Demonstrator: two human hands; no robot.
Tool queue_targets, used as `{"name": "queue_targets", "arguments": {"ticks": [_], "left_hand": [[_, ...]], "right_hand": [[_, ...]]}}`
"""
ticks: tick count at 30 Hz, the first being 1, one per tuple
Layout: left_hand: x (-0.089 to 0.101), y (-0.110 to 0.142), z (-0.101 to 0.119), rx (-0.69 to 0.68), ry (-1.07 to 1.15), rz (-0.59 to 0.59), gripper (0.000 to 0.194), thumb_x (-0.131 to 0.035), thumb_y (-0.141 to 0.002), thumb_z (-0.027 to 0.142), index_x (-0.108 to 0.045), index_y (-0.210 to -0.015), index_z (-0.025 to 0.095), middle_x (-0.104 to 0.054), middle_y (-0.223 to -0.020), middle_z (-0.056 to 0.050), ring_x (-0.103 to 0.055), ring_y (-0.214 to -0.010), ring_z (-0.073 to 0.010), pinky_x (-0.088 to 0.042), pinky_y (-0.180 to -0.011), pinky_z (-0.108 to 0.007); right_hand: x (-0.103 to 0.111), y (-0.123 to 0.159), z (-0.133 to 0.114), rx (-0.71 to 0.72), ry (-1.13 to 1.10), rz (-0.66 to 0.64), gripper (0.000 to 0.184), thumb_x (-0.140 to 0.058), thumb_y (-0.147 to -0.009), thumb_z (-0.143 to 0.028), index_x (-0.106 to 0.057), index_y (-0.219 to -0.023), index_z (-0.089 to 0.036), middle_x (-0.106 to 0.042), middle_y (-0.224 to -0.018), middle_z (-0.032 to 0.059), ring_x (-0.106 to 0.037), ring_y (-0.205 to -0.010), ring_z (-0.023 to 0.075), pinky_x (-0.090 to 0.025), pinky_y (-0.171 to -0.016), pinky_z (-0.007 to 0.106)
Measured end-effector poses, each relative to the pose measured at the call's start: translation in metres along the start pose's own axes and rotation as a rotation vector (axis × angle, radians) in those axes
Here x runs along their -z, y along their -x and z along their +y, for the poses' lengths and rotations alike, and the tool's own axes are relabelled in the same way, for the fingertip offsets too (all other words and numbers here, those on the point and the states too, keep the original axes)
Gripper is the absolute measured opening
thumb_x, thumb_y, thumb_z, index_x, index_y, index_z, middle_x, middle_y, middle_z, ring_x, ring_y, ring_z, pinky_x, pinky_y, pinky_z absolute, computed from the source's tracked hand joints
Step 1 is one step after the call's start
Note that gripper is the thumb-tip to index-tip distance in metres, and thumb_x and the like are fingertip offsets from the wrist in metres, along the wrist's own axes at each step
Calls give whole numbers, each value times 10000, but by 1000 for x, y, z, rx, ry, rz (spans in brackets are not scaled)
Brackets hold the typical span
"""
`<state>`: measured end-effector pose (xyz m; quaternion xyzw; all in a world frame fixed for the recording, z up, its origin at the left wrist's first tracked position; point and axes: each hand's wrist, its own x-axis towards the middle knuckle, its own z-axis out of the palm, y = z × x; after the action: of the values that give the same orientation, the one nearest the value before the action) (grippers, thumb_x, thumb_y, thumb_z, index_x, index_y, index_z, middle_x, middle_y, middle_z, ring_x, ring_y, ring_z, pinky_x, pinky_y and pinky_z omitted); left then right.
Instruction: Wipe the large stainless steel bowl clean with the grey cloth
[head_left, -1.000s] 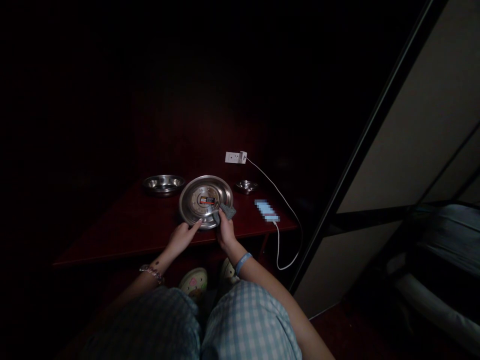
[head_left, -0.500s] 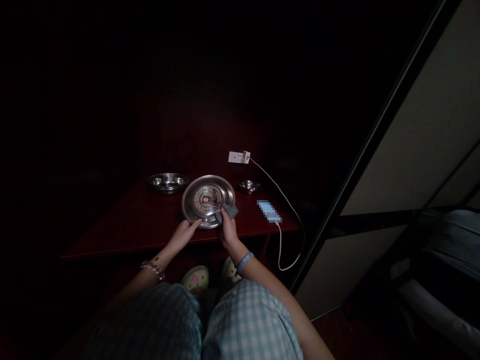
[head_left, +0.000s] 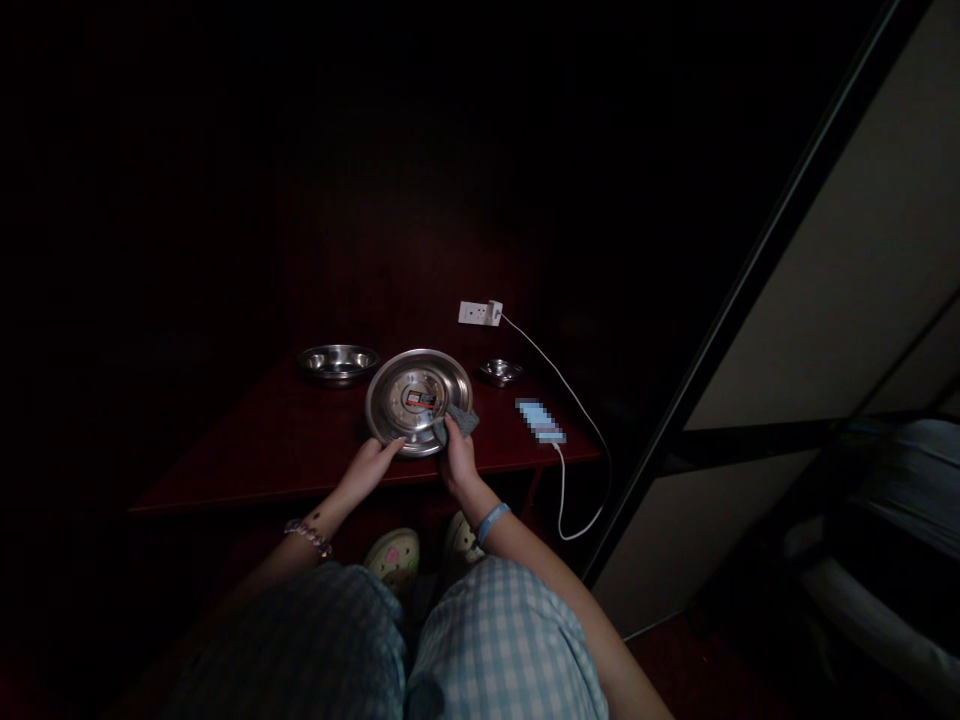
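Note:
A round stainless-steel plate (head_left: 391, 395) with a dark label at its centre is tilted up toward me over the table's front part. My left hand (head_left: 367, 467) grips its lower left rim, thumb on the inner face. At the lower right, my right hand (head_left: 457, 458) is closed on a grey cloth (head_left: 461, 422) pressed against the plate's rim. Behind the plate on the left stands a wide steel dish (head_left: 337, 372). A smaller steel bowl (head_left: 501, 374) sits behind it on the right.
The dark red table (head_left: 247, 460) holds a blurred-out phone (head_left: 540, 421) on the right. Its white cable (head_left: 574, 385) loops over the table edge and up to a wall socket (head_left: 480, 313). A pale panel (head_left: 810, 300) with a dark frame rises at the right.
Almost nothing differs. The whole view has shifted slightly, and both hands keep their hold on the plate and the cloth.

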<state>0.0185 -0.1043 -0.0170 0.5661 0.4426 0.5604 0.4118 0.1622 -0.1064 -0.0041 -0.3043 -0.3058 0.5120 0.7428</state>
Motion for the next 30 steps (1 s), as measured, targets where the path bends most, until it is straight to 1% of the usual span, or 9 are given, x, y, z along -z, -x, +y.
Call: {"name": "queue_targets", "arguments": {"ticks": [3,7,11,15,17,19,24,30], "left_hand": [[1,1,1,-10,-3,-12,573,-666,-639,573,-753,-968,112,-750,-1119,-154,-630,-1167,-345,-430,-1044,-434],[1,1,0,2,-27,-16,542,-661,-652,561,-760,-944,116,-762,-1084,-141,-634,-1163,-344,-434,-1039,-422],[1,1,0,5,-33,-6,523,-657,-664,544,-757,-958,123,-759,-1103,-132,-639,-1158,-337,-436,-1035,-419],[1,3,4,23,-36,-12,459,-674,-677,502,-756,-944,138,-774,-1047,-119,-632,-1168,-335,-437,-1030,-412],[1,3,6,44,-48,9,426,-683,-686,484,-755,-921,136,-780,-992,-127,-635,-1159,-342,-440,-1022,-416],[0,4,8,52,-63,27,403,-683,-694,469,-753,-910,136,-779,-982,-136,-633,-1163,-344,-441,-1018,-413],[1,6,8,51,-90,46,416,-687,-697,450,-737,-982,150,-763,-1078,-137,-621,-1195,-325,-438,-1023,-392],[2,3,0,56,-83,27,476,-676,-692,486,-722,-1021,145,-731,-1169,-159,-604,-1222,-333,-408,-1057,-408]], "right_hand": [[1,-1,1,-24,-21,23,368,-708,-755,-302,-685,-1096,-167,-740,-1130,54,-681,-1062,173,-498,-1007,312],[2,-5,5,-43,-31,49,371,-724,-733,-313,-685,-1071,-165,-753,-1085,51,-690,-1036,179,-513,-984,315],[3,-8,8,-29,-9,54,362,-726,-724,-324,-691,-1049,-169,-761,-1053,49,-693,-1013,181,-525,-959,315],[4,-9,9,-16,-21,35,396,-718,-738,-323,-682,-1096,-158,-753,-1092,54,-685,-1041,180,-506,-984,319],[5,-10,10,-25,-24,41,395,-712,-746,-321,-681,-1107,-162,-754,-1084,46,-686,-1041,179,-506,-983,324],[5,-10,10,-28,-25,40,375,-709,-752,-316,-684,-1098,-172,-757,-1066,37,-689,-1032,177,-512,-974,325],[3,-8,8,-30,-33,25,360,-706,-759,-297,-682,-1096,-171,-750,-1092,35,-686,-1036,165,-500,-989,313],[0,-4,4,-45,-56,33,372,-709,-749,-304,-679,-1090,-160,-755,-1079,44,-690,-1042,175,-494,-1001,315]]}}
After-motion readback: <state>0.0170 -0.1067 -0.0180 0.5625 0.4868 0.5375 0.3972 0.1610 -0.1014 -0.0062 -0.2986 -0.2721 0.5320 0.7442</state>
